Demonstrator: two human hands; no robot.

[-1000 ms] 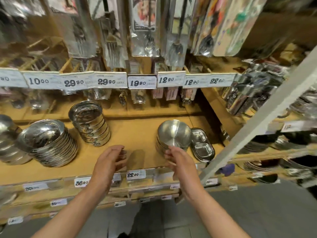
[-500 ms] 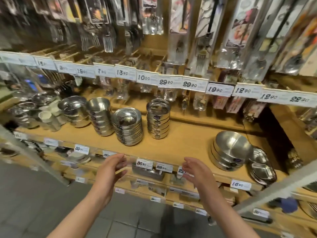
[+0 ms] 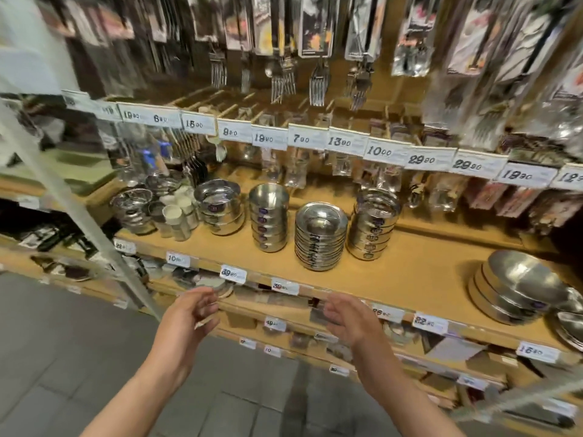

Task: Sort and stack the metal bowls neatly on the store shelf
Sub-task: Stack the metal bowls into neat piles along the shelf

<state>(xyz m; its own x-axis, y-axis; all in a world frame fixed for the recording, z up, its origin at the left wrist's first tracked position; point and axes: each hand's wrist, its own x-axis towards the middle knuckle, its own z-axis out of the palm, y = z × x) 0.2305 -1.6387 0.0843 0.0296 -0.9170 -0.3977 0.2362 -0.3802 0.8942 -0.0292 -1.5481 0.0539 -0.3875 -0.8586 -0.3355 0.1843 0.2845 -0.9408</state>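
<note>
Currently, the figure is showing a wooden store shelf [image 3: 419, 272] taken as the landmark for every entry below.
Left hand [image 3: 186, 323]: hovering just in front of the shelf's front edge, fingers loosely spread and holding nothing.
Right hand [image 3: 350, 320]: hovering beside the left one at the same edge, fingers relaxed and likewise carrying nothing.
Deep bowl stack [image 3: 268, 220]: standing upright on the shelf, left of centre, looking even.
Flat dish stack [image 3: 320, 236]: sitting mid-shelf, nearest the front edge, rims lining up.
Lidded bowl stack [image 3: 373, 223]: rising just right of the flat dishes, appearing straight.
Wide bowl stack [image 3: 220, 206]: resting toward the shelf's left, short and tidy.
Large bowl stack [image 3: 517, 288]: leaning at the shelf's right end, its upper bowls tilting.
Left-end clutter [image 3: 148, 203]: smaller metal bowls and white cups crowding together; blur is hiding detail.
Progress: middle stacks are seeming finished; the tilted right stack and left clutter are probably remaining.
</note>
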